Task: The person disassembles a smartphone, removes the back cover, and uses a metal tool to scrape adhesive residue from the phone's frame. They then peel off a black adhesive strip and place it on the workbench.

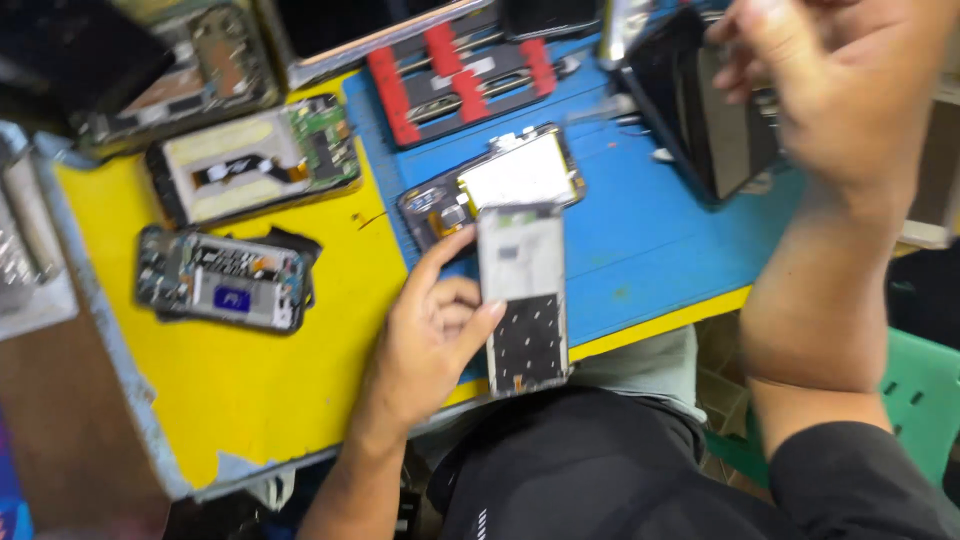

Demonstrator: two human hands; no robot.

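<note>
My left hand [430,335] grips a long phone frame part [524,300], grey on its upper half and dark and perforated on its lower half, held over the table's front edge. Just beyond it an opened phone [500,185] with a pale inner plate lies on the blue mat [640,230]. My right hand [840,80] is raised at the upper right, blurred, right by a dark tablet-like device [700,110] standing tilted on the mat. Whether this hand holds something is unclear.
On the yellow tabletop [250,380] lie two more opened phones, one with a circuit board [255,165] and one nearer me [225,280]. A black and red holder [460,70] sits at the back. A green chair [920,400] is at the right.
</note>
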